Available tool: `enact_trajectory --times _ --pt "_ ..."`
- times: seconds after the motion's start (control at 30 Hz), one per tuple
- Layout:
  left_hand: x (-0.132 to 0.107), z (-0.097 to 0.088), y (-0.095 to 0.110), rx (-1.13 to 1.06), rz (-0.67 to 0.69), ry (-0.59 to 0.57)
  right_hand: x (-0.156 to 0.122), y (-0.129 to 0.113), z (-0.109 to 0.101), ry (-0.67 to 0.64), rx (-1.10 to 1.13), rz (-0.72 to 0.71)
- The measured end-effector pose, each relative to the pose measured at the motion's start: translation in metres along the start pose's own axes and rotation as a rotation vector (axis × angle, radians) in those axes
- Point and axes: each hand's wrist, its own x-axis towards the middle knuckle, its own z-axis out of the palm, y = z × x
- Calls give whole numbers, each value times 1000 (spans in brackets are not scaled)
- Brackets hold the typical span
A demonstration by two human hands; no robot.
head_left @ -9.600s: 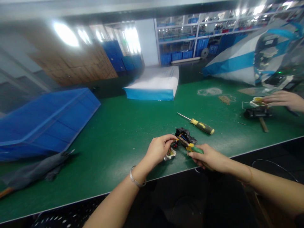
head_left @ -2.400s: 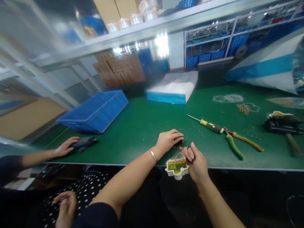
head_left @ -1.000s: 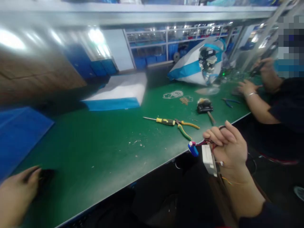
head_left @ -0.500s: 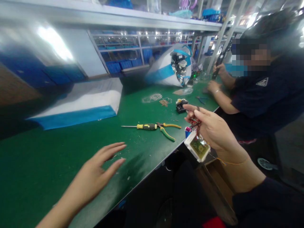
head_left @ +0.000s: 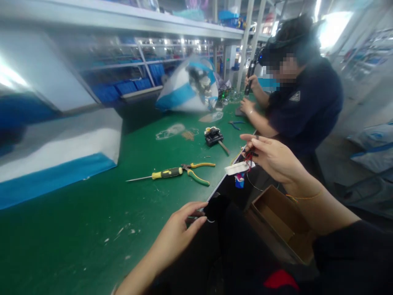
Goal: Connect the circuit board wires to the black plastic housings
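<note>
My right hand (head_left: 272,157) is closed on a bundle of red and black wires. A small white plastic housing (head_left: 238,168) and a blue part (head_left: 239,182) hang from those wires, just past the edge of the green table (head_left: 101,213) and above an open cardboard box (head_left: 278,217). My left hand (head_left: 181,229) reaches to the table's near edge with its fingers stretched out and nothing plainly in them.
A yellow-handled screwdriver (head_left: 162,174) and pliers (head_left: 199,172) lie mid-table. Beyond them sit a black part with a hammer (head_left: 214,136) and a pile of small parts (head_left: 188,135). A co-worker (head_left: 302,102) works at the right. White-and-blue sacks (head_left: 58,153) (head_left: 187,88) rest behind.
The view has swung right. My right hand carried the wired housing off the table to above the cardboard box, and the housing tipped flat. My left hand slid to the table's edge.
</note>
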Motion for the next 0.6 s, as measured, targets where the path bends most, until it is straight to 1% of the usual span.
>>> enact_trajectory --times 0.13,0.2,0.27,0.33,0.43,0.53,0.6 --pt "7 10 -6 -8 -18 -19 -7 1 -32 163 33 4" --pt "9 17 -6 -48 -40 -37 -14 -1 -40 239 79 18" --pt "10 24 -4 -94 -70 -62 -20 -6 -43 260 136 40" --pt "11 30 -2 -144 -86 -84 -27 -10 -38 243 193 63" --pt "11 37 5 -258 -88 -63 -35 -14 -21 181 309 129" --pt "10 41 16 -392 -68 13 -36 -10 3 97 521 262" --pt "8 42 25 -480 -13 61 -33 1 19 66 686 387"
